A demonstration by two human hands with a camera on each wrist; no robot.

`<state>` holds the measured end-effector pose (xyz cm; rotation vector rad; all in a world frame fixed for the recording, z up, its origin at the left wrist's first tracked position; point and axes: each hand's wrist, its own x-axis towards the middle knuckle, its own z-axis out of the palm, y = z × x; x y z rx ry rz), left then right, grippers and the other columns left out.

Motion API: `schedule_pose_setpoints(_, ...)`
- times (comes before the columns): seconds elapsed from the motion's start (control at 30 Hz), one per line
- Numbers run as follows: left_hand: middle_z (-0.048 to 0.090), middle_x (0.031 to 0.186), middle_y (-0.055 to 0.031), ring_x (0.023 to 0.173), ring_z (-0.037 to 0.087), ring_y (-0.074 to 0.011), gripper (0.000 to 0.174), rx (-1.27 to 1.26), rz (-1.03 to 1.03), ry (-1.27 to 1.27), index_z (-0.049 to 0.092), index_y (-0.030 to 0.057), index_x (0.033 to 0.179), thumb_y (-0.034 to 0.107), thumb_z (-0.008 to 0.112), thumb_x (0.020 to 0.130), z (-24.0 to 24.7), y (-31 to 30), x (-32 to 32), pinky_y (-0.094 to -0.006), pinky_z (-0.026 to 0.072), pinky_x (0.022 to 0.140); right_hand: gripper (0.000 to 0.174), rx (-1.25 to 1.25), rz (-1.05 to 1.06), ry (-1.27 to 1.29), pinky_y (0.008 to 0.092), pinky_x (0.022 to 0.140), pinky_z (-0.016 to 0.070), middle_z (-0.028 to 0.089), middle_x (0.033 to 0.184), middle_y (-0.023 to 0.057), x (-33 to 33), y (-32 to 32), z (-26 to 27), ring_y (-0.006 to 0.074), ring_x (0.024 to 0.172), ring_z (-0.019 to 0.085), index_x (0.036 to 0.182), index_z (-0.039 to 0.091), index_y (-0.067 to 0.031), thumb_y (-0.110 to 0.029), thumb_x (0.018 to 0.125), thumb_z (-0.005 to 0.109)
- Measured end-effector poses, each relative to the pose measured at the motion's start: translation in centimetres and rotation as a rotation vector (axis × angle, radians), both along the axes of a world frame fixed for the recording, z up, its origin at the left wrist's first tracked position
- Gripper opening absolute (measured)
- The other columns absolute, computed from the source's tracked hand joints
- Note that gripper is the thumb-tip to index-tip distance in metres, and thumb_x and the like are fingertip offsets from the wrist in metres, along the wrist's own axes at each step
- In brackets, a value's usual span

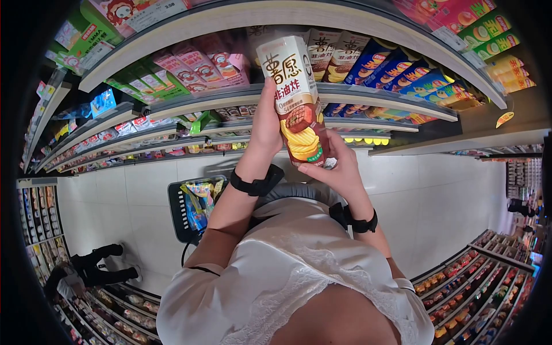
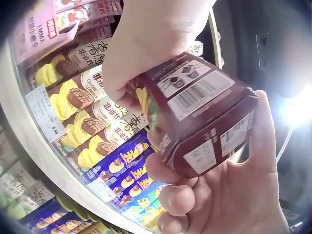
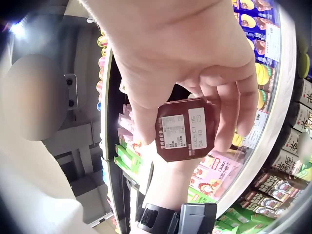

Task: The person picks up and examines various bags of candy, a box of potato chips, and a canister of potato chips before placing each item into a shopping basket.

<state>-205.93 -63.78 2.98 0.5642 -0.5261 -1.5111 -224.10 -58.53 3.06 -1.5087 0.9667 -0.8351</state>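
Note:
A tall brown-and-white carton of potato chips (image 1: 300, 135) is held up in front of the body, its front facing the head camera. My left hand (image 1: 267, 123) grips its left side, with the thumb along the edge. Lower down, my right hand (image 1: 338, 163) holds the base between thumb and fingers. The left wrist view shows the carton's barcode side and bottom end, with the left hand (image 2: 163, 36) above and the right hand (image 2: 224, 200) below. From the right wrist, the carton's printed bottom (image 3: 183, 129) shows a white date label, framed by the right hand's thumb and fingers.
Matching chip cartons (image 2: 90, 124) and blue snack packs (image 1: 374, 63) line the shelf behind. Pink boxes (image 1: 198, 63) stand to the left. A dark basket (image 1: 179, 213) with snack bags is by my left side. Another person (image 1: 95, 264) is at the lower left.

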Motion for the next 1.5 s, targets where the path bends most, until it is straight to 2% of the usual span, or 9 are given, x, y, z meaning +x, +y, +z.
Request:
schedule_pose_setpoints(0.07, 0.065, 0.122, -0.0136, 0.107, 0.067, -0.0228, 0.055, -0.032, 0.068, 0.045, 0.050, 0.0023, 0.136, 0.048, 0.037, 0.107, 1.2, 0.3, -0.2, -0.0377, 0.0544, 0.093, 0.075, -0.264, -0.090, 0.179, 0.0337, 0.080, 0.0551, 0.069, 0.106, 0.0147, 0.3, 0.1, 0.6, 0.0228, 0.093, 0.070, 0.126, 0.055, 0.0002, -0.030, 0.067, 0.092)
schedule_pose_setpoints(0.27, 0.065, 0.123, -0.0132, 0.108, 0.066, -0.0230, 0.060, -0.008, 0.120, 0.043, 0.048, 0.0041, 0.137, 0.053, 0.035, 0.106, 1.0, 0.3, 0.1, -0.0379, 0.0539, 0.094, 0.081, -0.542, -0.139, 0.290, 0.0390, 0.086, 0.0532, 0.067, 0.111, 0.0164, 0.4, 0.3, 1.3, 0.0324, 0.099, 0.068, 0.127, 0.055, -0.0015, -0.031, 0.063, 0.093)
schedule_pose_setpoints(0.37, 0.065, 0.119, -0.0158, 0.091, 0.069, -0.0265, 0.076, 0.010, -0.046, 0.186, 0.049, 0.0027, 0.135, 0.067, 0.027, 0.101, 0.0, 0.1, 1.0, -0.0403, 0.0595, 0.075, 0.082, -0.609, -0.078, 0.292, 0.0396, 0.089, 0.0517, 0.065, 0.114, 0.0164, 0.5, 0.2, 1.8, 0.0329, 0.103, 0.065, 0.128, 0.054, -0.0018, -0.029, 0.061, 0.093)
schedule_pose_setpoints(0.5, 0.065, 0.115, -0.0147, 0.088, 0.069, -0.0249, 0.078, -0.104, -0.040, 0.192, 0.051, 0.0037, 0.133, 0.069, 0.025, 0.100, 0.8, 0.4, 0.6, -0.0384, 0.0598, 0.070, 0.081, -0.626, -0.044, 0.234, 0.0398, 0.090, 0.0511, 0.064, 0.115, 0.0164, 0.3, 0.0, 0.9, 0.0325, 0.105, 0.065, 0.129, 0.053, -0.0024, -0.024, 0.062, 0.091)
schedule_pose_setpoints(0.7, 0.065, 0.115, -0.0149, 0.084, 0.069, -0.0254, 0.078, -0.107, -0.081, 0.212, 0.050, 0.0035, 0.134, 0.069, 0.024, 0.100, 1.1, 0.7, 0.5, -0.0376, 0.0601, 0.069, 0.080, -0.439, -0.008, 0.053, 0.0364, 0.088, 0.0533, 0.067, 0.115, 0.0153, 0.3, 0.8, 0.2, 0.0258, 0.101, 0.068, 0.135, 0.050, -0.0038, -0.013, 0.066, 0.089)
schedule_pose_setpoints(0.87, 0.066, 0.112, -0.0145, 0.082, 0.069, -0.0249, 0.078, -0.127, -0.107, 0.193, 0.050, 0.0031, 0.132, 0.069, 0.024, 0.101, 0.8, 0.8, 0.3, -0.0368, 0.0592, 0.067, 0.085, -0.269, 0.040, 0.016, 0.0331, 0.086, 0.0537, 0.072, 0.101, 0.0094, -0.2, 1.1, -0.1, 0.0183, 0.094, 0.068, 0.139, 0.047, -0.0075, -0.016, 0.067, 0.091)
schedule_pose_setpoints(1.23, 0.066, 0.105, -0.0126, 0.077, 0.068, -0.0242, 0.086, -0.163, -0.176, 0.195, 0.053, 0.0000, 0.126, 0.076, 0.025, 0.096, 0.2, 1.2, 0.5, -0.0348, 0.0587, 0.064, 0.095, -0.077, 0.198, -0.174, 0.0301, 0.084, 0.0499, 0.066, 0.107, 0.0046, -1.1, 1.1, -0.3, 0.0131, 0.087, 0.061, 0.142, 0.044, -0.0081, -0.017, 0.063, 0.095)
schedule_pose_setpoints(1.37, 0.066, 0.102, -0.0128, 0.076, 0.068, -0.0246, 0.089, -0.194, -0.204, 0.256, 0.051, 0.0012, 0.130, 0.079, 0.027, 0.093, -0.1, 1.2, 0.4, -0.0345, 0.0587, 0.062, 0.094, -0.054, 0.229, -0.173, 0.0294, 0.083, 0.0491, 0.065, 0.105, 0.0043, -1.4, 1.1, -0.3, 0.0130, 0.089, 0.061, 0.144, 0.042, -0.0077, -0.014, 0.066, 0.094)
schedule_pose_setpoints(1.5, 0.064, 0.115, -0.0147, 0.086, 0.068, -0.0236, 0.083, -0.118, -0.089, 0.140, 0.047, 0.0047, 0.138, 0.074, 0.036, 0.094, 0.5, 1.6, 0.1, -0.0363, 0.0596, 0.066, 0.092, 0.049, 0.287, -0.348, 0.0309, 0.085, 0.0511, 0.065, 0.105, 0.0053, -1.8, 1.3, 0.3, 0.0136, 0.091, 0.063, 0.145, 0.039, -0.0073, -0.008, 0.069, 0.090)
